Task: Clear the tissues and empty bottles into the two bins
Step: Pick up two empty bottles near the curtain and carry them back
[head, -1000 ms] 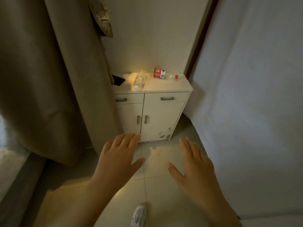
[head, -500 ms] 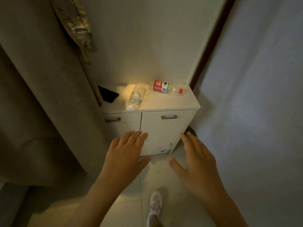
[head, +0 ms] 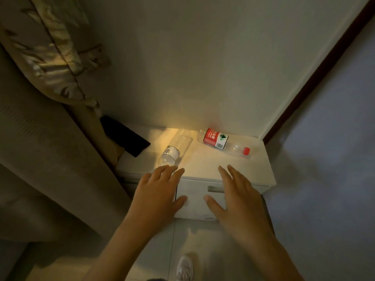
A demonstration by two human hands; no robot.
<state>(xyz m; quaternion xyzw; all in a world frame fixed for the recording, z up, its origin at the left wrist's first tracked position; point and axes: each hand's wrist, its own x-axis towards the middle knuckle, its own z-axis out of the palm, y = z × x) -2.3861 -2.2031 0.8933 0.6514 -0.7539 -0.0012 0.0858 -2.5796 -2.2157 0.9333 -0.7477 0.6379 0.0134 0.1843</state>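
Two empty clear plastic bottles lie on their sides on top of a small white cabinet [head: 261, 171]. One with a white label [head: 174, 152] lies at the middle left, its neck end toward me. The other, with a red label and red cap [head: 223, 144], lies near the back right. My left hand [head: 158, 195] hovers with fingers straight, its fingertips just in front of the white-label bottle. My right hand [head: 237, 199] is spread over the cabinet's front edge, below the red-label bottle. Neither hand holds anything. No tissues or bins are in view.
A flat black object [head: 123, 136] lies on the cabinet's back left corner. Heavy beige curtains [head: 46, 151] hang close on the left. A white wall stands behind, and a pale surface [head: 324, 179] with a dark frame on the right. My shoe [head: 184, 268] is on the tiled floor.
I have come closer to the cabinet; it now fills the middle of the view. Both hands have moved forward from above the floor to the cabinet's front edge, still spread.
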